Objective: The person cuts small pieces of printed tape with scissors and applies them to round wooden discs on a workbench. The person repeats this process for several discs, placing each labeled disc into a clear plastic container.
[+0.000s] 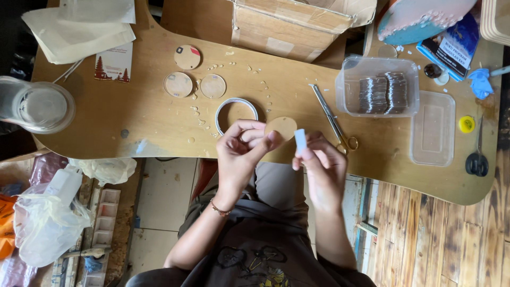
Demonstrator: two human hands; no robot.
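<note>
My left hand pinches a small round wooden disc by its edge, just over the near edge of the wooden table. My right hand holds a small pale blue-white strip between thumb and fingers, close to the right of the disc. A roll of white tape lies flat on the table right behind my left hand. Three more round discs rest further back to the left.
Gold-handled scissors lie right of my hands. A clear tub with dark stacked pieces and its lid sit at right, black scissors beyond. A cardboard box stands behind; a lidded plastic container far left.
</note>
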